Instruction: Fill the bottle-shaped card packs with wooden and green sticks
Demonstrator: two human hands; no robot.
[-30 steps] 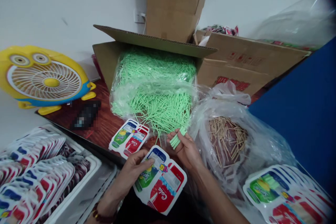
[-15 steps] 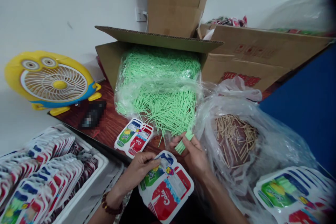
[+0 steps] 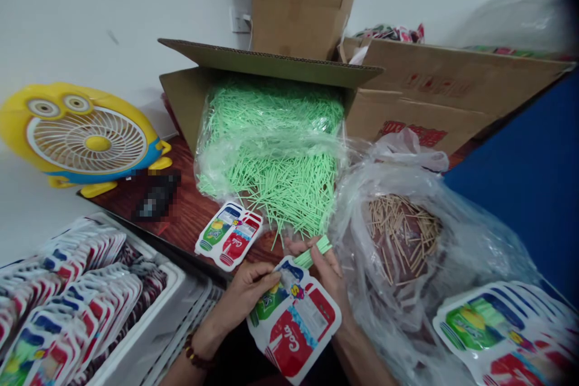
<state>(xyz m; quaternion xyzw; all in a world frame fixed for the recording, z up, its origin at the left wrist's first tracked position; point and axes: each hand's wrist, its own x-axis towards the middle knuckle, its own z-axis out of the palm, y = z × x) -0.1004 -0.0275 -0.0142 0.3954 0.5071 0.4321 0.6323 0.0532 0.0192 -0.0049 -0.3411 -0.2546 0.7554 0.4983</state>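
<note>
My left hand (image 3: 246, 292) grips a bottle-shaped printed packet (image 3: 296, 319) by its top edge, thumb on the green part. My right hand (image 3: 326, 271) pinches a small bundle of green sticks (image 3: 316, 250) right at the packet's upper end. Just beyond lies a clear bag full of loose green sticks (image 3: 275, 163), spilling out of an open cardboard box (image 3: 271, 66). A second printed packet (image 3: 230, 234) lies flat on the wooden table.
A clear bag of wooden toothpicks (image 3: 402, 235) sits to the right. A white tray of filled packets (image 3: 72, 289) is at the left, a stack of flat packets (image 3: 506, 332) at the lower right. A yellow fan (image 3: 81, 139) and more boxes (image 3: 443, 90) stand behind.
My right hand has brought the green stick bundle down and left, to the top of the packet. The left hand has shifted the packet slightly right.
</note>
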